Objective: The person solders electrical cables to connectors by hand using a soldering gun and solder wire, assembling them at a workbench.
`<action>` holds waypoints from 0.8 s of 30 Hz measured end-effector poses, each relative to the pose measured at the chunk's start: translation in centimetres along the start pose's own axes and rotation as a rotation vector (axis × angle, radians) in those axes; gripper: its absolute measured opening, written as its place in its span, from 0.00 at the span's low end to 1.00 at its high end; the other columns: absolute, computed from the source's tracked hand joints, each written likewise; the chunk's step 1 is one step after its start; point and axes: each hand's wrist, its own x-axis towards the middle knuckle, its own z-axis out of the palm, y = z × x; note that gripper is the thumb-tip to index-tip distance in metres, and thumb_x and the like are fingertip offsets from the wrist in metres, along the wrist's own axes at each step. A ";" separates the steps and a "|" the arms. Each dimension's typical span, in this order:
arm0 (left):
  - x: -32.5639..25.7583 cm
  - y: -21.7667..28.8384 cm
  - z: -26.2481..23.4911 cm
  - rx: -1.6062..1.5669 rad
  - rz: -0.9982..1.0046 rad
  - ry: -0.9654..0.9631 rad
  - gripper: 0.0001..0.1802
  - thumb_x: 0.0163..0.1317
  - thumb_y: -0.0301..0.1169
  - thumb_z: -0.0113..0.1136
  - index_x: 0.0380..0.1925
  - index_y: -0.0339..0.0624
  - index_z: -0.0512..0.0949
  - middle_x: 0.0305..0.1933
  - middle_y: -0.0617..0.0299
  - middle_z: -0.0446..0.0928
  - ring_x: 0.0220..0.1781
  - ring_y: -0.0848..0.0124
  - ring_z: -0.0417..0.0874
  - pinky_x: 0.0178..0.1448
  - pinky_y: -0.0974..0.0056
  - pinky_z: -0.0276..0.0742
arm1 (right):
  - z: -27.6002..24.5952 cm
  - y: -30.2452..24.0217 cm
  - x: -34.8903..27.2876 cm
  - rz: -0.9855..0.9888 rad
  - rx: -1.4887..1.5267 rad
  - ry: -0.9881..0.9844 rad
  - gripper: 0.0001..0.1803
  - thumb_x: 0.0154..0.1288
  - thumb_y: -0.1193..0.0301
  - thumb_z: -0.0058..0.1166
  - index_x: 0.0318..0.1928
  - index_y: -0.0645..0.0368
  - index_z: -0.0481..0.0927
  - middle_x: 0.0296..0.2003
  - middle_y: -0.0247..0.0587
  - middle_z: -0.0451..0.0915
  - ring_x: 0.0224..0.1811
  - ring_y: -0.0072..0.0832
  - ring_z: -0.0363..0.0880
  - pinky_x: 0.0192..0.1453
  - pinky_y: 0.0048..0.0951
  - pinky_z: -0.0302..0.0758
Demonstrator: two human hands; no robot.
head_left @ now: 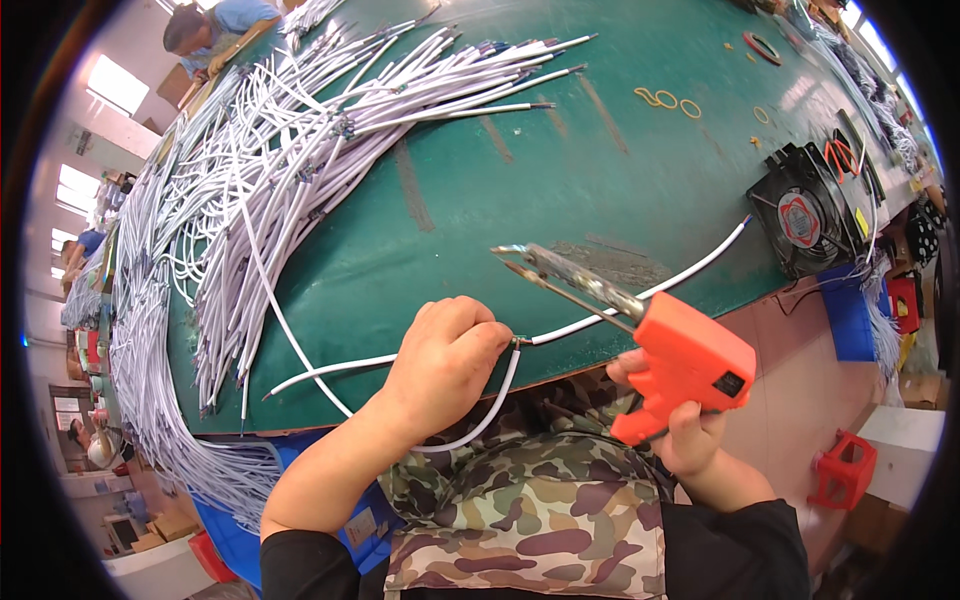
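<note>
Two bare hands work at the near edge of a long bench (600,180) covered in dark green matting. Our left hand (445,360) is clenched around a thin white sheathed cable (600,318), pinching it right at the bench edge, where two white runs meet at a short stripped joint just beside our knuckles. From that pinch one run goes right and up across the green mat toward the black square cooling fan (805,215) with a red round label at its hub; another loops down off the edge over our lap and a third trails left across the mat. Our right hand (690,440) grips the handle of an orange plastic pistol-shaped soldering gun (690,365), fingers wrapped around its grip, held off the bench above our knee. Its grey metal forked tip (560,275) points left and slightly up, hovering over the mat above the cable and just right of our left hand; it is apart from the joint. We wear a camouflage apron (540,520) over dark sleeves. Across the left and far part of the bench lies a large sweeping heap of white cut cables (290,160), their stripped ends fanned toward the middle. A few yellow rubber bands (665,100) lie on the mat at the far right. Small red plastic stools (845,470) stand on the floor at our right, and another person (215,25) in a blue shirt bends over the far end of the bench.
</note>
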 end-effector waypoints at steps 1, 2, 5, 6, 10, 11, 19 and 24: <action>0.0 -0.1 0.0 -0.008 -0.007 0.002 0.10 0.48 0.21 0.66 0.32 0.40 0.77 0.32 0.59 0.75 0.34 0.58 0.76 0.37 0.58 0.70 | -0.1 -0.4 -0.6 0.010 -0.025 0.003 0.32 0.71 0.59 0.52 0.66 0.67 0.61 0.56 0.52 0.75 0.60 0.41 0.73 0.65 0.48 0.69; -0.1 0.0 0.0 -0.015 -0.015 0.004 0.10 0.48 0.22 0.67 0.31 0.40 0.77 0.32 0.58 0.75 0.34 0.58 0.76 0.37 0.58 0.70 | 0.0 -0.7 -1.2 0.031 -0.028 0.020 0.33 0.70 0.57 0.53 0.65 0.67 0.63 0.56 0.51 0.75 0.60 0.40 0.74 0.65 0.47 0.69; 0.5 0.7 -0.5 -0.048 -0.035 -0.031 0.10 0.47 0.24 0.68 0.31 0.39 0.77 0.32 0.58 0.75 0.34 0.58 0.76 0.39 0.57 0.70 | -0.2 -0.8 -2.6 0.091 -0.069 0.068 0.34 0.69 0.56 0.54 0.65 0.67 0.63 0.56 0.51 0.75 0.59 0.39 0.74 0.65 0.47 0.69; 0.4 0.8 -0.4 -0.046 -0.034 -0.033 0.10 0.47 0.24 0.68 0.31 0.39 0.77 0.32 0.58 0.75 0.34 0.58 0.76 0.39 0.57 0.70 | -0.1 -0.8 -2.7 0.089 -0.067 0.069 0.34 0.69 0.56 0.54 0.65 0.67 0.63 0.56 0.51 0.75 0.59 0.39 0.74 0.65 0.47 0.69; 0.2 1.6 0.0 0.014 -0.107 -0.035 0.10 0.47 0.27 0.69 0.29 0.41 0.78 0.32 0.59 0.75 0.34 0.58 0.76 0.39 0.56 0.68 | 0.0 -1.2 -3.0 0.109 -0.226 0.089 0.36 0.70 0.49 0.48 0.64 0.67 0.62 0.54 0.52 0.75 0.53 0.40 0.78 0.58 0.46 0.76; 0.1 1.8 0.1 0.019 -0.138 -0.031 0.10 0.47 0.25 0.69 0.29 0.40 0.77 0.32 0.59 0.76 0.34 0.58 0.77 0.40 0.58 0.69 | 0.0 -1.3 -3.1 0.102 -0.234 0.092 0.36 0.70 0.49 0.48 0.64 0.67 0.62 0.54 0.52 0.75 0.52 0.40 0.78 0.58 0.47 0.76; -0.3 1.4 0.4 -0.018 -0.077 -0.018 0.09 0.49 0.20 0.66 0.31 0.40 0.78 0.32 0.59 0.77 0.35 0.58 0.77 0.40 0.58 0.70 | -0.7 -2.3 -4.9 0.105 -0.284 0.082 0.37 0.70 0.48 0.48 0.65 0.67 0.61 0.55 0.51 0.75 0.54 0.39 0.77 0.59 0.45 0.75; -0.4 1.1 0.4 -0.068 -0.025 0.025 0.10 0.49 0.18 0.65 0.33 0.40 0.79 0.34 0.59 0.78 0.34 0.59 0.77 0.40 0.59 0.70 | -1.1 -2.2 -6.1 0.094 -0.288 0.063 0.38 0.69 0.48 0.50 0.65 0.67 0.61 0.55 0.50 0.74 0.53 0.38 0.77 0.58 0.44 0.75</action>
